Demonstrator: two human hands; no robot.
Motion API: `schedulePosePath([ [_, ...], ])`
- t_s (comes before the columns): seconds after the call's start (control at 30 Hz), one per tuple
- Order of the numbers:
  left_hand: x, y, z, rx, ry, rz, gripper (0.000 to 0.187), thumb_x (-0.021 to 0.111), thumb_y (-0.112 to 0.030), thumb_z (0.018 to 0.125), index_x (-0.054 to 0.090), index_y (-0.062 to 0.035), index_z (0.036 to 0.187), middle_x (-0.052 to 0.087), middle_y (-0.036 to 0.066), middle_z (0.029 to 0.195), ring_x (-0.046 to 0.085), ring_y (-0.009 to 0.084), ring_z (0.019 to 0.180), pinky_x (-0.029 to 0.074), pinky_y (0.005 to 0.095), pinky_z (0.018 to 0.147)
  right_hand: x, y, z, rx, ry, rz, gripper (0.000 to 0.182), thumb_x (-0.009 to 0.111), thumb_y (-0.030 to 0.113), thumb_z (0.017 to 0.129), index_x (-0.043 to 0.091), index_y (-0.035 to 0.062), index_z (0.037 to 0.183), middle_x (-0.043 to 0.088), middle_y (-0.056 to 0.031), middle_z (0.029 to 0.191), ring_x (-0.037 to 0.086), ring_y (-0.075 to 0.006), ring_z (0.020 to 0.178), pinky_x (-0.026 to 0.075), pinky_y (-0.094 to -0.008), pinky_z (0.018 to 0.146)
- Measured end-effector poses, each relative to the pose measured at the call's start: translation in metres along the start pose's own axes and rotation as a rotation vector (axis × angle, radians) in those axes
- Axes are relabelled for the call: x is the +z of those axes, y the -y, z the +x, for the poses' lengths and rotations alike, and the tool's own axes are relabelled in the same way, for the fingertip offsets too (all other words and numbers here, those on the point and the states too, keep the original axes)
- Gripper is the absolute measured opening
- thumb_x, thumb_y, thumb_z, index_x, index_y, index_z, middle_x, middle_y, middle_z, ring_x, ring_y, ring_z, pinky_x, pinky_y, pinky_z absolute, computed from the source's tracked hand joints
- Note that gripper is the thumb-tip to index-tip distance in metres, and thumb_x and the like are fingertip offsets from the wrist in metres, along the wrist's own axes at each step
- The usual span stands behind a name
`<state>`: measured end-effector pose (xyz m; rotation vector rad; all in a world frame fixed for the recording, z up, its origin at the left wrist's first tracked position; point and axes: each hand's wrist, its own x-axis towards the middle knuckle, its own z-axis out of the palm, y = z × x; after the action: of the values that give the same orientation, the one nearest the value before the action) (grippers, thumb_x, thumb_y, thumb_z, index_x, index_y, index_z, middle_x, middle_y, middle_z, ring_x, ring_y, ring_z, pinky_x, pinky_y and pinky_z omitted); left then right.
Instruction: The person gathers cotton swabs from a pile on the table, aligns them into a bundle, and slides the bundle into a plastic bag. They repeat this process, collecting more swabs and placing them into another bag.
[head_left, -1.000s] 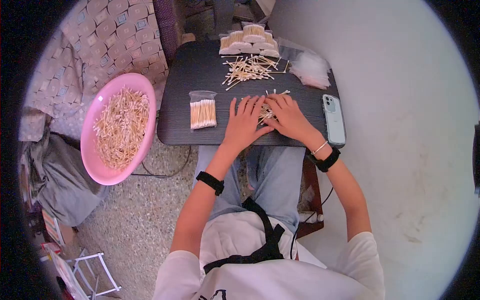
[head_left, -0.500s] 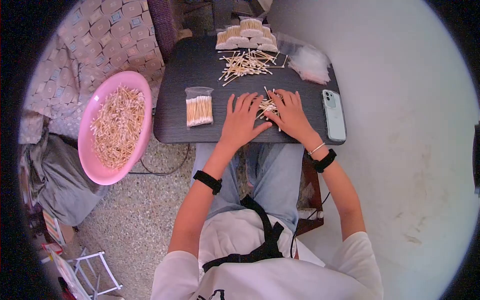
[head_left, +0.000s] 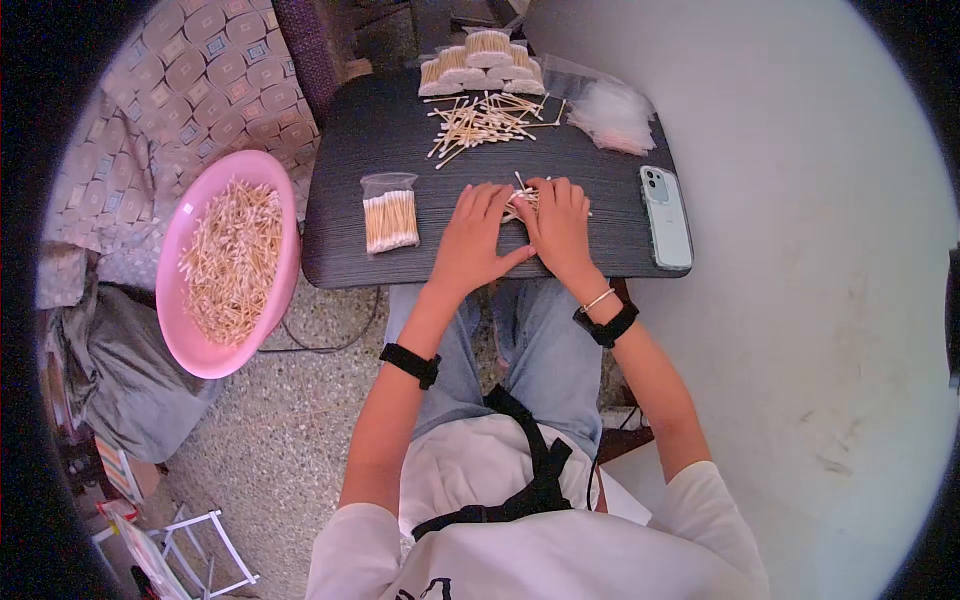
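My left hand (head_left: pixel 474 240) lies over the near part of the black table, its thumb pointing right and its fingers forward. Close beside it, my right hand (head_left: pixel 560 225) touches a small pile of cotton swabs (head_left: pixel 525 197) between the two hands. The fingers of both hands cover part of this pile. To the left of my left hand sits a clear bag filled with cotton swabs (head_left: pixel 390 218). Farther back is a larger loose heap of swabs (head_left: pixel 485 125).
Filled swab bags (head_left: pixel 487 62) are stacked at the back of the table (head_left: pixel 340 150). Empty clear bags (head_left: pixel 615 118) lie back right, a phone (head_left: pixel 665 218) at the right edge. A pink basin (head_left: pixel 172 290) of swabs stands left.
My right hand has moved left, closer to my left hand, and its fingers have drawn together. The small pile between the hands is more covered. The view has shifted slightly.
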<state>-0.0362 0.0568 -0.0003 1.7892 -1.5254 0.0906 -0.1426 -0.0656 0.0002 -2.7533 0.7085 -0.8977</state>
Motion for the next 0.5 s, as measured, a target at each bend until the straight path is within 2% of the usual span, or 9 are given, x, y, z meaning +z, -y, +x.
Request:
schedulePosePath([
  [0.1, 0.001, 0.0, -0.001, -0.01, 0.004, 0.015, 0.075, 0.076, -0.04, 0.076, 0.046, -0.0011, 0.133, 0.048, 0.02, 0.133, 0.044, 0.0394, 0.126, 0.029, 0.0495, 0.113, -0.001, -0.006, -0.002, 0.015, 0.067, 0.175, 0.033, 0.062, 0.031, 0.09, 0.062, 0.005, 0.112, 0.055, -0.0125, 0.107, 0.049, -0.0325, 0.1, 0.037, -0.0435, 0.089],
  [0.2, 0.002, -0.001, 0.0, -0.037, 0.013, 0.034, 0.069, 0.074, -0.036, 0.079, 0.047, -0.0014, 0.132, 0.049, 0.02, 0.133, 0.044, 0.0393, 0.127, 0.031, 0.0482, 0.112, -0.012, -0.012, -0.005, -0.052, -0.038, 0.149, 0.034, 0.062, 0.029, 0.091, 0.063, 0.0053, 0.114, 0.055, -0.0128, 0.117, 0.047, -0.0336, 0.112, 0.034, -0.0422, 0.099],
  [0.3, 0.009, 0.005, -0.003, -0.052, -0.023, 0.011, 0.059, 0.071, -0.029, 0.082, 0.05, -0.0017, 0.13, 0.049, 0.019, 0.134, 0.044, 0.0389, 0.127, 0.032, 0.0471, 0.111, -0.014, -0.026, -0.007, -0.068, 0.0, 0.096, 0.036, 0.062, 0.029, 0.091, 0.061, 0.0047, 0.118, 0.053, -0.0145, 0.129, 0.044, -0.0349, 0.124, 0.031, -0.0425, 0.107],
  [0.4, 0.011, 0.008, -0.004, -0.058, -0.02, -0.019, 0.051, 0.069, -0.024, 0.085, 0.053, -0.0022, 0.128, 0.049, 0.018, 0.135, 0.042, 0.0386, 0.129, 0.033, 0.0465, 0.111, -0.014, -0.033, -0.008, -0.047, 0.118, 0.325, 0.038, 0.063, 0.028, 0.091, 0.06, 0.0034, 0.119, 0.048, -0.0155, 0.137, 0.043, -0.0359, 0.129, 0.032, -0.0438, 0.109],
  [0.5, 0.01, 0.008, -0.005, -0.079, -0.011, 0.011, 0.049, 0.068, -0.023, 0.086, 0.053, -0.003, 0.129, 0.049, 0.017, 0.137, 0.038, 0.0388, 0.132, 0.033, 0.0465, 0.111, -0.015, -0.031, -0.008, -0.078, 0.098, 0.334, 0.037, 0.063, 0.027, 0.091, 0.06, 0.0023, 0.118, 0.047, -0.017, 0.141, 0.043, -0.0374, 0.13, 0.034, -0.0453, 0.108],
])
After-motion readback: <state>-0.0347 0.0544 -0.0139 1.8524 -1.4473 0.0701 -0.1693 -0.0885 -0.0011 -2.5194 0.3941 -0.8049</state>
